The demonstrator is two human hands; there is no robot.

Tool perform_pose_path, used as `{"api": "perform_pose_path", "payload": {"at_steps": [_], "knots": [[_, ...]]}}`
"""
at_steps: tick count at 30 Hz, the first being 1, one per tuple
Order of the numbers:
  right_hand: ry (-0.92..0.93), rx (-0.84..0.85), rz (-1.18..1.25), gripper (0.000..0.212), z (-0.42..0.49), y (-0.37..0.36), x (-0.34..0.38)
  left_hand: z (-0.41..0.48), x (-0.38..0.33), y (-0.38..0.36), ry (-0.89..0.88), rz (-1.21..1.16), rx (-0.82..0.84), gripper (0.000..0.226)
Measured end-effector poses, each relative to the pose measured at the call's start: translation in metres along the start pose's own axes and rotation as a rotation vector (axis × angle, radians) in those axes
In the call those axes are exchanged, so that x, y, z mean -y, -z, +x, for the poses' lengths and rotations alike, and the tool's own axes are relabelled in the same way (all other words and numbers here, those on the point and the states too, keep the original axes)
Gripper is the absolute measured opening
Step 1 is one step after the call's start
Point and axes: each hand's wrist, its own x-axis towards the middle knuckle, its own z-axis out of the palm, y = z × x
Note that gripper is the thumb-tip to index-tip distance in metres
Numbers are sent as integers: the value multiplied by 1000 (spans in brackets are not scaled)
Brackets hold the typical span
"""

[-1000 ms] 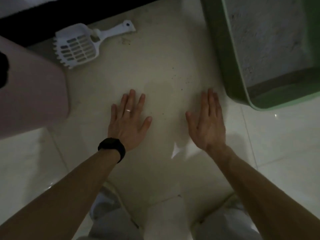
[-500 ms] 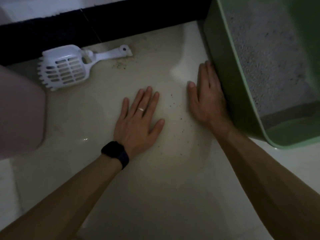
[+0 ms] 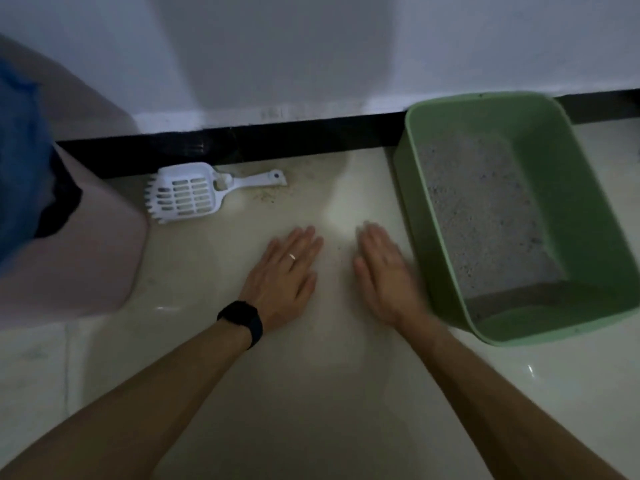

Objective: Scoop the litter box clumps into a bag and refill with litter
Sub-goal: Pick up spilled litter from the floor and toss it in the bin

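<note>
right grip (image 3: 384, 271) blurred, pink bin (image 3: 86, 265) cropped left

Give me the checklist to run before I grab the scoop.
1. Is the left hand free: ok, flat on the floor, holding nothing.
2. Is the right hand free: ok, open beside the box, though blurred.
3. Is the scoop clear to take: ok, it lies alone by the skirting with its handle pointing right.
4. Is the box upright with litter inside: ok.
5. Are the clumps located: cannot tell, too dim.
6. Is a bag ready: cannot tell, only a pink container with something blue shows at left.
</note>
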Motion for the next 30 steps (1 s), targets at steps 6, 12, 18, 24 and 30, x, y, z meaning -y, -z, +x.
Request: {"api": "perform_pose_path", "payload": {"at_steps": [6,12,18,24,30], "knots": [[-96,149,-84,64,9,-18,0,-2,26,-1,202,14,65,66],[170,252,-102,60,-68,-26,17,-10,2,-19,-46,70,87,66],[-3,44,8,54,-40,-18,6,-6,-24,-28,-66,-75,56,62],[26,206,-77,60,8,-22,17,-23,-27,-16,60,-436,-132,57],[177,239,-134,59,-66,-33,21,-43,12,-14,108,3,15,70]]}}
